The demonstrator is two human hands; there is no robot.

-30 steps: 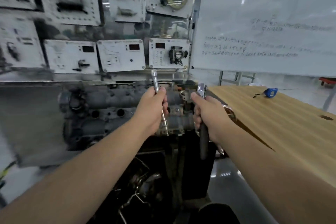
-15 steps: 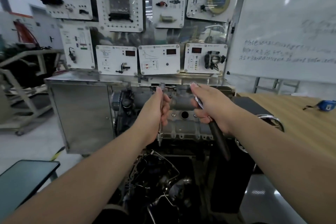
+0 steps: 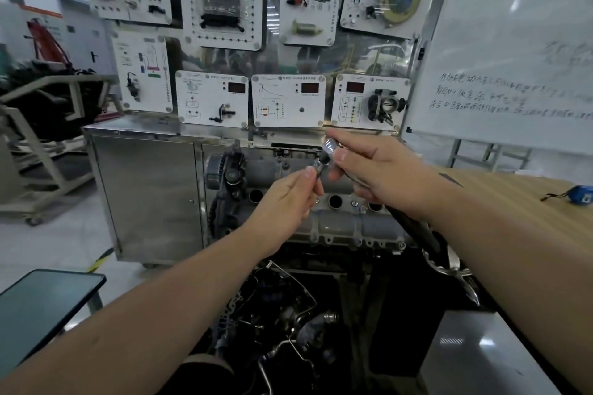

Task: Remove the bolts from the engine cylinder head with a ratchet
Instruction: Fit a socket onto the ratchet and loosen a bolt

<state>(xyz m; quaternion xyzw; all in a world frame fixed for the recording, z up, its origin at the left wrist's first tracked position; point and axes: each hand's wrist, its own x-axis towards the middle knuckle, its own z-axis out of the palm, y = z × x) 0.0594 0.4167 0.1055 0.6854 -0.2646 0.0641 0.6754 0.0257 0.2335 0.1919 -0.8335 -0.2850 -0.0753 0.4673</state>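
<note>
I see a steel cabinet [image 3: 144, 189] topped by a wall of white instrument panels [image 3: 288, 99], a whiteboard [image 3: 513, 51] to the right and a wooden table [image 3: 529, 199] below it. In front of the cabinet sits the engine cylinder head [image 3: 340, 224] — grey, with round holes along its top and a small bolt [image 3: 354, 203] showing between two of them. Above it, my right hand [image 3: 382, 170] grips the ratchet [image 3: 330, 147], fingers curled round the shaft, its dark handle [image 3: 414, 228] running down past the wrist. My left hand [image 3: 285, 199] pinches a thin metal extension bar [image 3: 317, 167] at the ratchet's head — thumb and fingertips narrow around it. A dark tablet [image 3: 41, 308] lies at lower left, and a blue tape measure [image 3: 582, 195] rests on the table.
</note>
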